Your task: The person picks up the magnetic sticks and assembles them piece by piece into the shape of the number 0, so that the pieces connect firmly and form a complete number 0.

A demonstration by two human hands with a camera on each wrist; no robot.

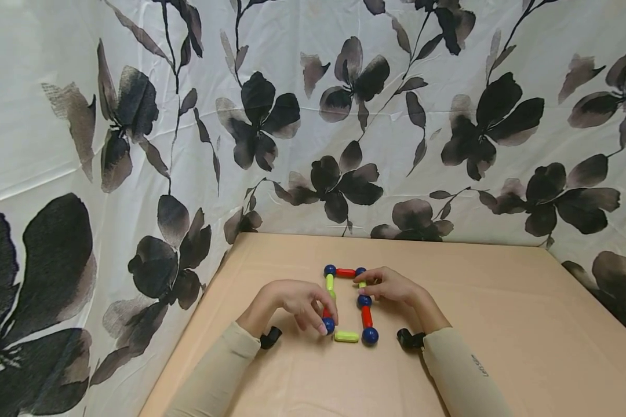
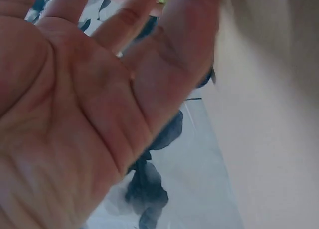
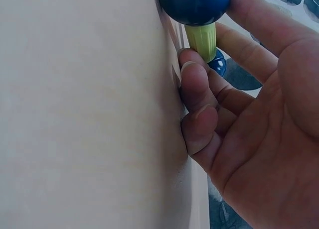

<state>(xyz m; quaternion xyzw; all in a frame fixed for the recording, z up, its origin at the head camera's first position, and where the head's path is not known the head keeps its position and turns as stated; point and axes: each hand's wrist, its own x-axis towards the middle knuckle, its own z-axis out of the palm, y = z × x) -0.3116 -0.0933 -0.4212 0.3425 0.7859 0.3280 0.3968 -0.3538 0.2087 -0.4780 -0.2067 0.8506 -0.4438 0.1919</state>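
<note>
A four-sided outline of building rods and blue balls lies on the table. My left hand (image 1: 305, 304) pinches the blue ball (image 1: 328, 325) at its near left corner; a red rod (image 1: 326, 313) above it is partly hidden by the fingers. In the left wrist view the palm (image 2: 65, 114) hides that ball. On the right side, my right hand (image 1: 391, 286) holds a yellow-green rod (image 3: 202, 41) between fingers and thumb, with the thumb against the blue ball (image 3: 194, 5) at its end. Another yellow-green rod (image 1: 346, 336) lies along the near side.
The far side has a blue ball (image 1: 330, 270) and a red rod (image 1: 346, 273). A red rod (image 1: 367, 316) leads down to the near right ball (image 1: 370, 336). Behind the tan table (image 1: 501, 324) hangs a flowered cloth (image 1: 292, 58).
</note>
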